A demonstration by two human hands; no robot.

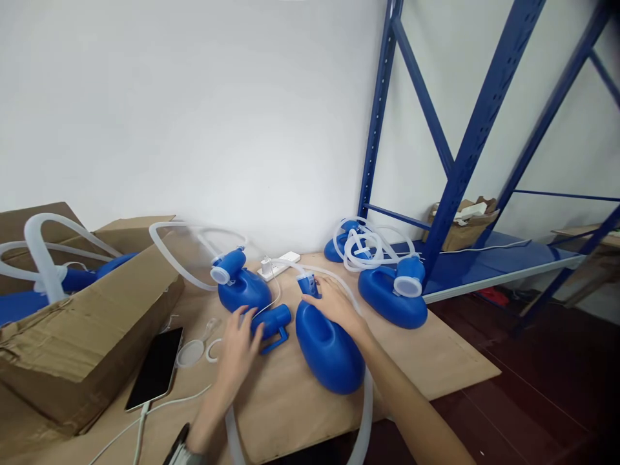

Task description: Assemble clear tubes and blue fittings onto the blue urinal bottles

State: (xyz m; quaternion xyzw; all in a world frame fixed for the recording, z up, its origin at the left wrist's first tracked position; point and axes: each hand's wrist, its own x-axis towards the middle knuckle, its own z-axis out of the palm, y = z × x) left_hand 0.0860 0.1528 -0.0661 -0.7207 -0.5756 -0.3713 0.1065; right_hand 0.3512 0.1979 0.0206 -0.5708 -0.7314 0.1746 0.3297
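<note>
A blue plastic bottle (332, 352) with a rounded body lies on the brown table, its neck pointing away from me. My right hand (334, 302) is closed around its neck, just below a blue cap (306, 283) with a translucent hose (364, 413) near it. To the left, a blue cylindrical piece with a handle (276, 323) rests on the table. My left hand (239, 342) is at its left end, fingers apart; whether they touch it is unclear. White ring (212, 351) and translucent lid (190, 353) lie left of that hand.
Other blue bottles with hoses stand behind (245, 290) and at right (392, 300). A cardboard box (92, 323) holding more sits left, beside a tablet (155, 368) on a white cable. A power strip (279, 265) lies by the wall; blue shelving (455, 168) rises at right.
</note>
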